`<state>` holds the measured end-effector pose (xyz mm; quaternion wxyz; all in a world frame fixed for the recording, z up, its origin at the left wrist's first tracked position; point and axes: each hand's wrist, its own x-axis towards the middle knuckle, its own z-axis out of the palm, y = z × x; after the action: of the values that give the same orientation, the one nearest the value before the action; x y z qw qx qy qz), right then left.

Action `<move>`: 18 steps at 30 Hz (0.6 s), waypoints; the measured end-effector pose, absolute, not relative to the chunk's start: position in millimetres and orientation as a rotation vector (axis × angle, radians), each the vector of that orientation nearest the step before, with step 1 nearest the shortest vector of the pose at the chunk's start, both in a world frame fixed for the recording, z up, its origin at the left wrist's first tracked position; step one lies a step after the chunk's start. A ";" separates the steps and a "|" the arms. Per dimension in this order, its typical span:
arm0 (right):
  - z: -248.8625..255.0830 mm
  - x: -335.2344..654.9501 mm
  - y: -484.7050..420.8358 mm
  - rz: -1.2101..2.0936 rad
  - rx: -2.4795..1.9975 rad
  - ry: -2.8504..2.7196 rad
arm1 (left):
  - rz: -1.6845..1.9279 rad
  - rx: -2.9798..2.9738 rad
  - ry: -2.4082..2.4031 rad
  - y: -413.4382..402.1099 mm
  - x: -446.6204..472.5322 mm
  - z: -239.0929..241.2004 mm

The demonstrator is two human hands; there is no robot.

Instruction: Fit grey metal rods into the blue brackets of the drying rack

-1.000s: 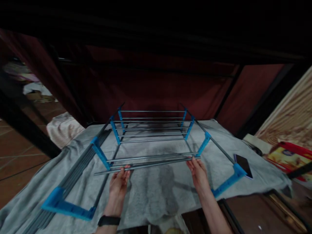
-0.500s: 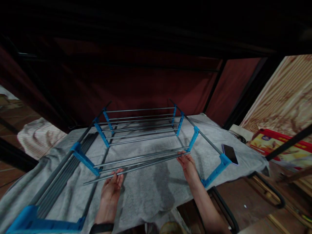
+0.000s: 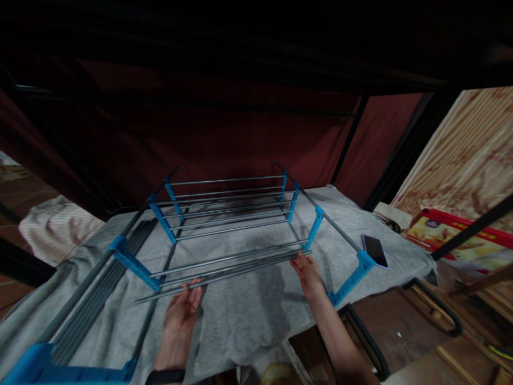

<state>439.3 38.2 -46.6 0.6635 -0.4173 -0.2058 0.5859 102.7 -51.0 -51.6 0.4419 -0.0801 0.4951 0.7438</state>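
Note:
A drying rack (image 3: 224, 214) of grey metal rods and blue plastic brackets lies partly put together on a grey cloth (image 3: 244, 310). My left hand (image 3: 182, 310) is palm up under a long grey rod (image 3: 224, 272), fingers curled lightly round it. My right hand (image 3: 306, 270) pinches the rod's other end beside a blue bracket (image 3: 312, 230). The rod lies slanted, its left end loose beyond the left bracket (image 3: 132, 262). A black band shows on my left wrist.
A dark phone (image 3: 374, 250) lies on the cloth at the right. A bundle of spare grey rods (image 3: 96, 299) lies along the left. A red box (image 3: 452, 240) and a wooden board (image 3: 473, 160) stand at the right; dark red curtain behind.
The view has swung to the right and slightly down. Both hands keep hold of the rod, whose left end has dropped lower and slid a little left.

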 end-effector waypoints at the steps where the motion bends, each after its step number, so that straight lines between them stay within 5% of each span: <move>1: -47.4 439.8 37.9 1.324 -0.949 -0.458 | 1.848 -0.198 1.228 -51.2 103.1 -51.5; 18: -102.1 469.1 34.8 1.385 -1.085 -0.385 | 1.898 -0.070 1.080 -56.5 133.5 -41.5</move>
<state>469.1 34.8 -102.1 0.6212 -0.4721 -0.1677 0.6026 133.5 -56.5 -41.5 0.4604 -0.0285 0.4388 0.7712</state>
